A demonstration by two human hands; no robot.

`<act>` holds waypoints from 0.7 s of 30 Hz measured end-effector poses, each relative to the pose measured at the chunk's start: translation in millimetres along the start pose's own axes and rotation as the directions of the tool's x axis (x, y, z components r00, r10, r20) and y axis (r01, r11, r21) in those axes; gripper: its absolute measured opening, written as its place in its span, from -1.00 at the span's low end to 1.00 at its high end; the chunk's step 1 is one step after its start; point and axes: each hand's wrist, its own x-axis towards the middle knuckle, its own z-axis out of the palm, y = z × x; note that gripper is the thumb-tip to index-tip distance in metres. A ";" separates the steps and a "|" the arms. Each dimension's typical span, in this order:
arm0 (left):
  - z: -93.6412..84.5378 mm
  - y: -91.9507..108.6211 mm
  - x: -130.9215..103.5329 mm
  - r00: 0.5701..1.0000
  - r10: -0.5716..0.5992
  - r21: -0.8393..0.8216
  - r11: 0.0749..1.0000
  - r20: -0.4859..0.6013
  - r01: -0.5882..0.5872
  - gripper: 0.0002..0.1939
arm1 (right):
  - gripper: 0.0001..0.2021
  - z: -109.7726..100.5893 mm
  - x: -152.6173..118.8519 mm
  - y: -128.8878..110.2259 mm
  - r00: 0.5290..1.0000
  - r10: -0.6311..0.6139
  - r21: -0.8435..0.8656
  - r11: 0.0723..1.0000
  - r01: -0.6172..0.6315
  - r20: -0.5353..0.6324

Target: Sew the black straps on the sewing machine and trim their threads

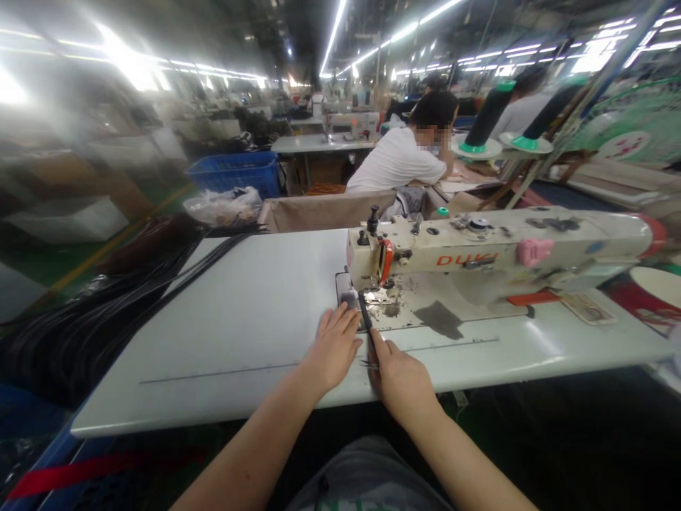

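Observation:
A white sewing machine (425, 255) stands on a pale work table (250, 305). Under its needle area runs a narrow black strip (365, 312), which comes toward me. My left hand (336, 344) lies flat with fingers stretched out, its tips at the plate just left of the strip. My right hand (401, 376) is closed around the near end of the strip, thumb and forefinger along it. Small metal tips, seemingly of thread snips (368, 365), poke out by the right hand; their other end is hidden.
Long black strips (106, 319) hang in a pile over the table's left edge. A dark scrap (439, 319) lies on the machine bed. Behind are a cloth-lined bin (324, 211), a blue crate (234, 174), a bent-over person (396, 160) and black thread cones (486, 117).

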 end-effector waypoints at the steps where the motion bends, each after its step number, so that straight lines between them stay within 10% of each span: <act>1: 1.9 3.8 1.9 0.999 0.022 0.006 1.000 -0.027 -0.022 -0.55 | -0.49 -0.3 -0.9 0.8 1.000 -0.004 0.023 1.000 0.004 -0.011; 21: 13.6 12.3 -4.4 0.985 0.131 0.153 0.982 -0.115 -0.113 -0.52 | -0.74 -1.7 5.0 29.8 0.978 0.175 0.714 0.699 -0.045 -0.111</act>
